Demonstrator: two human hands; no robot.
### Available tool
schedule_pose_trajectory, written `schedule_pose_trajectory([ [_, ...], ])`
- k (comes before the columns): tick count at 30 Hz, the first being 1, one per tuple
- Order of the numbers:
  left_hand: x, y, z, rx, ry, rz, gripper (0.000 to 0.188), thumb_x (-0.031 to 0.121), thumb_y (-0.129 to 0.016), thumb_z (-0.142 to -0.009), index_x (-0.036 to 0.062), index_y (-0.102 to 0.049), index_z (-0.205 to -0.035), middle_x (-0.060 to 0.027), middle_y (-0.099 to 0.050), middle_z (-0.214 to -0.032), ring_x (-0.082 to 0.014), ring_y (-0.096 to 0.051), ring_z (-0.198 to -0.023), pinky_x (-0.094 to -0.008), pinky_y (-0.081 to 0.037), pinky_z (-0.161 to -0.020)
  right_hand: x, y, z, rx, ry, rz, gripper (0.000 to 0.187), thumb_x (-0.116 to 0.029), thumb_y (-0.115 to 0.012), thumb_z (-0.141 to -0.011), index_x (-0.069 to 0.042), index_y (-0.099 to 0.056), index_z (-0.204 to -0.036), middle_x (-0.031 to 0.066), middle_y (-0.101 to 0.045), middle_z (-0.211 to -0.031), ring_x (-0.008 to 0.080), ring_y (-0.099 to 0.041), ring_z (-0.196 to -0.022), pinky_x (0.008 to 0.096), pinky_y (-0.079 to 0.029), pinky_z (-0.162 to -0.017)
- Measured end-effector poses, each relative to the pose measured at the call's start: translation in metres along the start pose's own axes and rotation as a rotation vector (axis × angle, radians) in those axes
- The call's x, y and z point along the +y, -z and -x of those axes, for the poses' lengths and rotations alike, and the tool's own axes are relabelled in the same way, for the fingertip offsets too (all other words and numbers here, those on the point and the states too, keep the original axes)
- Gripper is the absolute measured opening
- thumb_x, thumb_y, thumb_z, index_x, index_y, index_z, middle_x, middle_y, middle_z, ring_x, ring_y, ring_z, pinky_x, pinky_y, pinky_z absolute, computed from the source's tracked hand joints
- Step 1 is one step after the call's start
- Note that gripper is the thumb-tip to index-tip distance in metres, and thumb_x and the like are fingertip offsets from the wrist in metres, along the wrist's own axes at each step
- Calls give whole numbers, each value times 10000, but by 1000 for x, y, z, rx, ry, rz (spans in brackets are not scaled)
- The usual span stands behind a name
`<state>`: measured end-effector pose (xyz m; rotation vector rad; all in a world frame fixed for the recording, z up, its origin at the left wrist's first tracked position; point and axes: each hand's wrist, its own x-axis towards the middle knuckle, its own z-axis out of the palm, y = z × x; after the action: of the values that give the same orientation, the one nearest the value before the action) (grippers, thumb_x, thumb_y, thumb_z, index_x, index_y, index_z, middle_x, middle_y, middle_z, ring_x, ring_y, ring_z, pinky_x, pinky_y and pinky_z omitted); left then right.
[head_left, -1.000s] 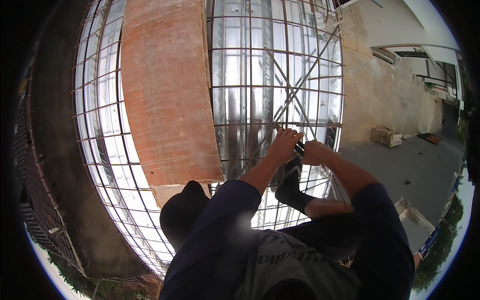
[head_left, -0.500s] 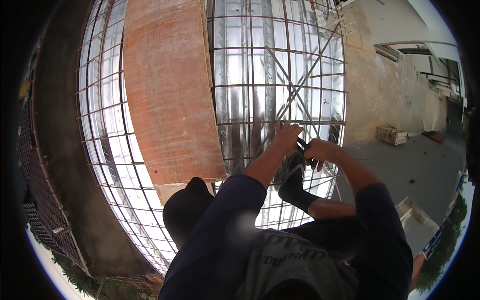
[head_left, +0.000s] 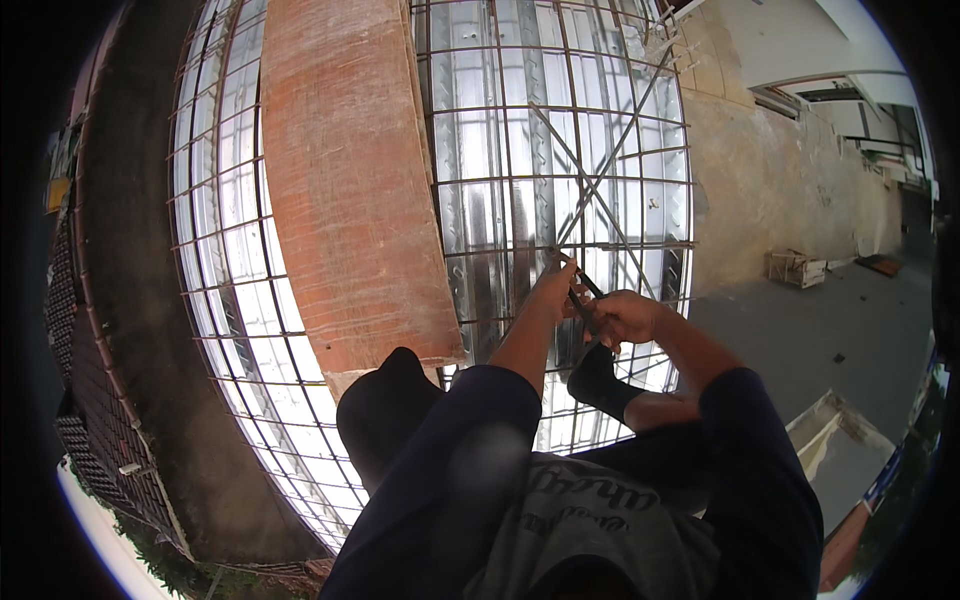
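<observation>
My right hand (head_left: 628,316) is closed around a dark long-handled tool that looks like pincers (head_left: 588,284). The tool slants up and left toward a crossing in the steel bar mesh (head_left: 620,246). Beside its far end, my left hand (head_left: 554,291) has its fingers drawn together close to the bars; what lies between them is too small to make out. Just below the hands, my dark-shod foot (head_left: 597,375) rests on the mesh.
Shiny ribbed metal decking (head_left: 470,130) lies under the mesh. A long reddish plywood board (head_left: 355,190) covers part of it on the left. Two loose bars cross diagonally (head_left: 595,186) ahead of my hands. The deck's right edge drops to a lower floor with a crate (head_left: 797,269).
My left hand has gone from spread over the bars to fingers drawn together, slightly lower and left. The right hand has shifted slightly left and down, and the tool's long handles now show more.
</observation>
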<state>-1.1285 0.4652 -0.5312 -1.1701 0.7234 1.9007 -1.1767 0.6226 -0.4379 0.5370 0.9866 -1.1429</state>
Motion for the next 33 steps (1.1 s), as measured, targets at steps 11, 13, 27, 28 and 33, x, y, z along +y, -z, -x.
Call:
schedule_pose_trajectory([
  [11, 129, 15, 86, -327, -425, -1, 500, -37, -436, -829, -4, -362, -1322, -215, -513, -1233, -335, -547, -1143, -454, -564, -858, -74, -25, 30, 442, 436, 428, 423, -329, -466, -972, 39, -509, -1175, 112, -573, -1011, 168, -651, -633, 210, -425, -351],
  [13, 161, 12, 112, -380, -552, -144, 592, -69, -409, -770, -23, -336, -1356, -229, -494, -1275, -339, -508, -1196, -465, -553, -883, -94, -25, 43, 359, 513, 265, 417, -329, -422, -987, 23, -504, -1195, 110, -578, -1024, 169, -650, -627, 208, -423, -338],
  [27, 243, 29, 265, 90, -966, -8, 315, 232, -527, -867, 34, -474, -1106, -90, -495, -818, -199, -537, -700, -474, -519, -710, -140, -101, 102, 744, 675, 696, 397, -424, -431, -962, -62, -595, -961, -46, -355, -595, 49, -265, -477, 233, -229, -420],
  [28, 249, 52, 262, 304, -956, -142, 355, 267, -567, -850, 18, -482, -1089, -89, -495, -807, -194, -539, -694, -456, -519, -678, -137, -86, 115, 811, 725, 699, 341, -379, -442, -963, -71, -586, -942, -51, -357, -590, 42, -260, -475, 228, -228, -412],
  [33, 222, 215, 196, 1092, -704, -1059, 489, 322, -639, -798, -8, -501, -1133, -216, -494, -1151, -372, -559, -989, -471, -476, -852, -105, -69, 175, 988, 633, 664, 283, -302, -526, -919, -34, -609, -875, -24, -434, -601, 60, -367, -483, 243, -305, -433],
])
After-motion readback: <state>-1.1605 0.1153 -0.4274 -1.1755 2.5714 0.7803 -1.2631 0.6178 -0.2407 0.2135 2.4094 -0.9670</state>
